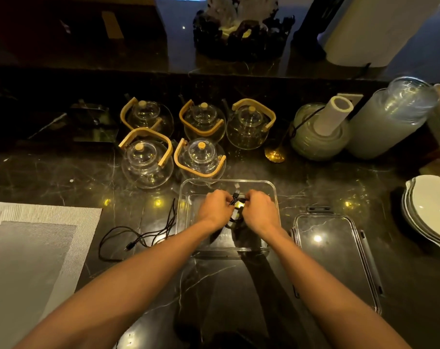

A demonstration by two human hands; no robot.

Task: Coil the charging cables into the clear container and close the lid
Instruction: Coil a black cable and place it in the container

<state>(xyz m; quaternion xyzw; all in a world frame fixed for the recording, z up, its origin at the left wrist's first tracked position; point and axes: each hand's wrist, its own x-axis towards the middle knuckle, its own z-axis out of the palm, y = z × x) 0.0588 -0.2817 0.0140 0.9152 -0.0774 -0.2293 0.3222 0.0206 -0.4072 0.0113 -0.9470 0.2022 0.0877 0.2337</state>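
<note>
Left hand and right hand pinch thin black coiled cable over clear rectangular container; glossy lid at 3 o'clock, second loose cable at 9 o'clock on dark marble counter.

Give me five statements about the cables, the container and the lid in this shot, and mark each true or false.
1. Both hands, left hand and right hand, hold a black cable over the clear container. True.
2. The lid is snapped onto the container. False: it lies flat on the counter to the right of the container.
3. A second black cable lies loose on the counter, left of the container. True.
4. The loose cable is already coiled neatly. False: it sprawls in uneven loops.
5. The container sits on the woven placemat. False: it rests on the dark marble counter; the placemat is far left.
</note>
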